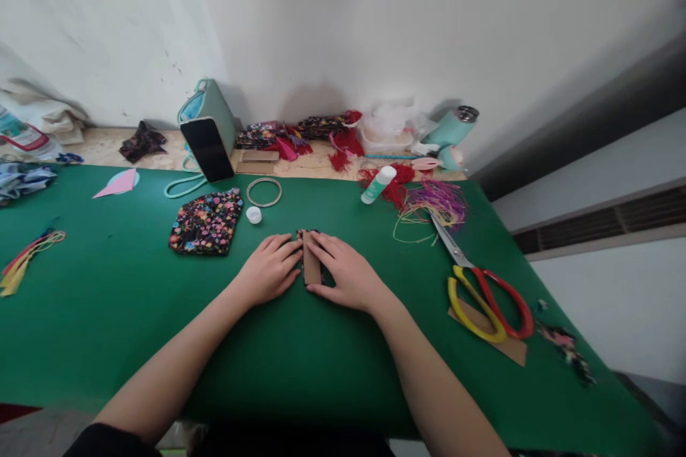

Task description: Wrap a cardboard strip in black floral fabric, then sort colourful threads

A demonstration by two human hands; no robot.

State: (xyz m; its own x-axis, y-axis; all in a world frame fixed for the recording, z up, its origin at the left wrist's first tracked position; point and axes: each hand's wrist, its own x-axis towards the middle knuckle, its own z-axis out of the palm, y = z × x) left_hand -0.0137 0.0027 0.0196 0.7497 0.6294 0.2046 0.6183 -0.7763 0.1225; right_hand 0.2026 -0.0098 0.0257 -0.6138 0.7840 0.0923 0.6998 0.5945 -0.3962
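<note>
A small brown cardboard strip (311, 265) lies on the green table (107, 314) with dark floral fabric showing at its top end and edges. My left hand (268, 270) presses flat on its left side, fingertips on the strip's edge. My right hand (347, 273) lies flat on its right side, fingers spread over the fabric and card. Neither hand lifts the piece; both hold it down against the table.
A floral fabric piece (206, 223), a white cap (254, 214), a metal ring (264, 192) and a glue bottle (378, 184) lie beyond my hands. Red-and-yellow scissors (485, 296) rest on cardboard at right. A phone (207, 148), threads (436, 203) and a flask (453, 130) stand at the back.
</note>
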